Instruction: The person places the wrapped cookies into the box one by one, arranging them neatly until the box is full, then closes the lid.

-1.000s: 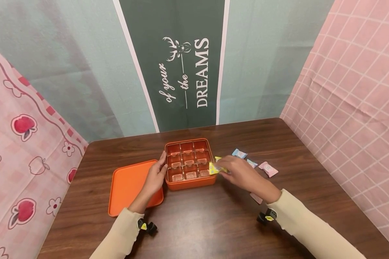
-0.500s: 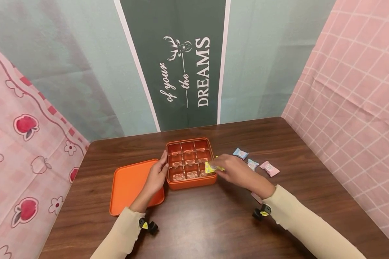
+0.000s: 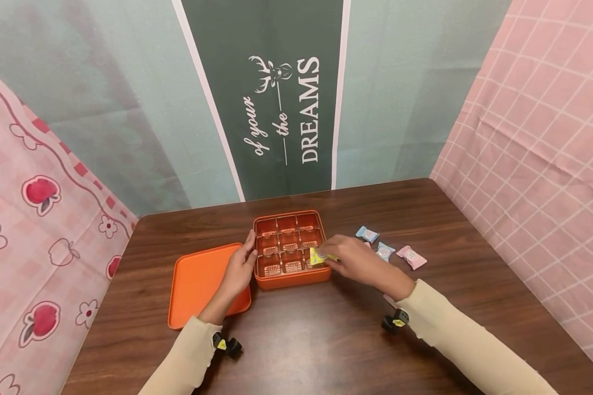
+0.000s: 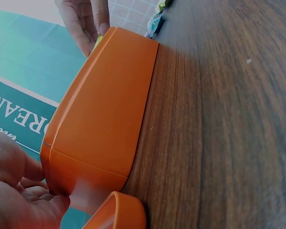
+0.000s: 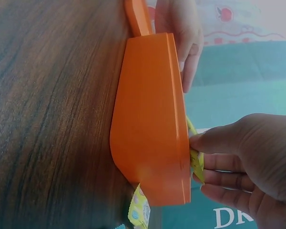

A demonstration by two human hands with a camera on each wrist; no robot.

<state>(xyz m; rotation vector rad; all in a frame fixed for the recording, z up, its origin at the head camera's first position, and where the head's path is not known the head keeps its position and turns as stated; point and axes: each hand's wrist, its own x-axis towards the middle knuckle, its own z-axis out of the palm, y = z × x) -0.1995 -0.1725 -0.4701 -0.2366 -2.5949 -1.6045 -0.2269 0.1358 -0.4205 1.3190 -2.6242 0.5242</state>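
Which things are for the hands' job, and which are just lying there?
For the job:
- yellow packet, pinched by the right hand
- orange box, touched by the left hand

Just lying there, maybe for later:
- orange lid
- blue packets
- pink packets
- another yellow packet

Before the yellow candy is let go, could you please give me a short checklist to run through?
1. Candy held: ok, the right grip pinches the yellow candy.
2. Lined up: ok, the candy is at the near-right compartment of the orange box.
3. Box steadied: ok, the left grip touches its left side.
4. Lid out of the way: ok, the orange lid lies left of the box.
5. Candy touching the compartment's floor: cannot tell, the contact is hidden.
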